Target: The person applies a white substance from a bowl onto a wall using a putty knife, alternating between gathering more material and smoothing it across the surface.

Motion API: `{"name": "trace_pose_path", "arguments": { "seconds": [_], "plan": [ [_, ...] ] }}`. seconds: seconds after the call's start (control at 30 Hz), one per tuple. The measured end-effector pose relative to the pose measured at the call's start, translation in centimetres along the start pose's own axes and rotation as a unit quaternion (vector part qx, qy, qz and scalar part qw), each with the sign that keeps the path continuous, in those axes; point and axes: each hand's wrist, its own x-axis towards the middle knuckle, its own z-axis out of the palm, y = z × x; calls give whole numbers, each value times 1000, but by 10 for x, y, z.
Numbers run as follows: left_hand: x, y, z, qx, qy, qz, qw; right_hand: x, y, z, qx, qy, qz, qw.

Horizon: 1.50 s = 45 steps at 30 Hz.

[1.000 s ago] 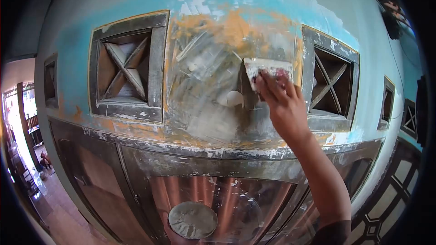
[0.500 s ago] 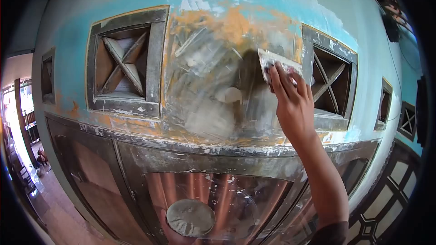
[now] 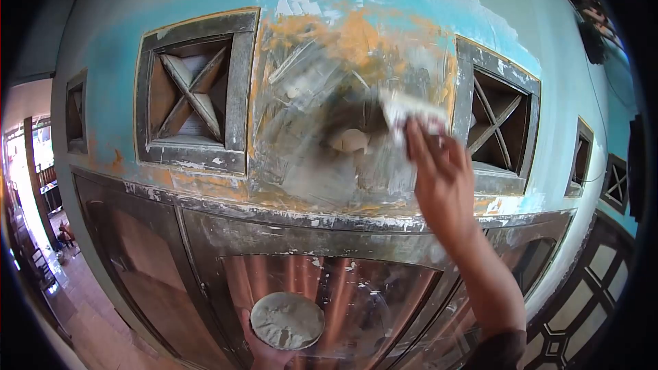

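My right hand (image 3: 442, 164) is wrapped round a pale, stained flat scraper (image 3: 415, 111), blurred by motion, at the patchy wall section (image 3: 301, 137) between two X-barred vents. Whether the blade touches the wall cannot be made out. Grey and orange smears cover that section, with a small pale round spot (image 3: 349, 140) left of the scraper. Low in the view, my left hand (image 3: 267, 353) holds a round dish of grey paste (image 3: 287, 321) from below and the left side; most of its fingers are hidden under the dish.
Wooden X-barred vents stand left (image 3: 195, 92) and right (image 3: 497, 116) of the patch. Below runs a dark wooden frame (image 3: 329, 240) with glass panes (image 3: 336, 301). A bright doorway (image 3: 27, 171) is at the far left, a patterned door (image 3: 582, 301) at the lower right.
My right hand and the scraper have moved slightly down and left along the wall. The dish in my left hand is a little higher, and more of that hand shows.
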Motion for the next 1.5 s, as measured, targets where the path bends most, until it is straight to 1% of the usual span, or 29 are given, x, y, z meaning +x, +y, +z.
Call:
{"name": "trace_pose_path", "arguments": {
  "seconds": [0.07, 0.13, 0.2, 0.23, 0.27, 0.3, 0.37, 0.4, 0.47, 0.5, 0.53, 0.57, 0.6, 0.63, 0.67, 0.73, 0.87, 0.93, 0.97, 1.03, 1.07, 1.1, 1.17, 1.2, 1.27, 1.3, 1.4, 1.43, 1.5],
  "plan": [
    [-7, -2, 12, 5, 4, 4, 1000, 30, 21, 26, 0, 58, 16, 998],
    [-9, -4, 12, 17, 12, 7, 1000, 29, 23, 46, -41, 47, -12, 998],
    [-3, -2, 2, -20, 21, 33, 999, -2, -1, 45, -51, -8, -36, 998],
    [-3, -1, 5, -5, 2, 37, 999, -28, -15, 46, -30, -51, -56, 997],
    [-4, 2, 9, -4, 4, 33, 999, -55, -28, 42, -32, -59, -112, 991],
    [-5, 5, 13, -1, -13, 26, 1000, -77, -44, 35, -24, -88, -134, 987],
    [-13, 10, 26, -1, -49, -8, 999, -111, -66, 20, 49, -102, -155, 981],
    [-14, 9, 22, -3, -47, -6, 999, -114, -69, 13, 51, -102, -158, 981],
    [-13, 9, 11, -11, 5, 5, 1000, -109, -70, -7, 52, -118, -137, 982],
    [-13, 8, 10, -10, 6, 5, 1000, -92, -59, -6, 23, -101, -129, 986],
    [-13, 7, 10, -13, 12, 9, 1000, -66, -41, -4, 38, -99, -85, 991],
    [-14, 5, 10, -16, 19, 13, 1000, -48, -21, 9, -7, -69, -65, 995],
    [-14, 4, 9, -17, 23, 11, 1000, -20, 1, 20, -23, 3, -63, 998],
    [-13, 4, 9, 2, 17, 13, 1000, 1, 16, 27, -18, 17, -24, 999],
    [-13, 3, 9, 20, 11, 14, 1000, 13, 25, 33, -44, 38, -17, 998],
    [-11, -1, 9, 24, 21, 25, 999, 3, 26, 42, -67, 7, -27, 997],
    [-13, 2, 18, 15, 42, 20, 999, -93, -40, 24, -30, -162, -140, 976],
    [-16, 3, 16, 22, 33, 24, 999, -130, -62, 11, 48, -154, -143, 976],
    [-15, 2, 15, 31, 24, 31, 999, -129, -59, 9, 46, -150, -144, 977],
    [-13, -1, 12, 39, 20, 39, 998, -108, -49, -14, 40, -129, -129, 982],
    [-16, -3, 10, 48, 25, 43, 998, -82, -36, -21, 34, -124, -90, 988],
    [-17, -6, 8, 50, 27, 40, 998, -60, -13, -14, -11, -66, -92, 994],
    [-13, -12, 7, 16, 28, 28, 999, -15, 27, 6, -2, -9, -12, 1000],
    [-12, -18, 5, 16, 28, 25, 999, -3, 43, 19, -21, 36, -16, 999],
    [-8, -27, 6, 45, 53, 54, 996, -9, 48, 28, -61, -23, -29, 997],
    [-11, -31, 8, 47, 53, 52, 996, -33, 37, 37, -66, -29, -60, 996],
    [-7, -39, 22, 25, 71, 38, 996, -109, -13, 14, -70, -137, -213, 965],
    [-7, -40, 17, 31, 73, 35, 996, -135, -26, 9, 14, -115, -197, 974],
    [-9, -45, 13, 57, 70, 34, 995, -131, -29, -12, 55, -124, -181, 974]
  ]
}}
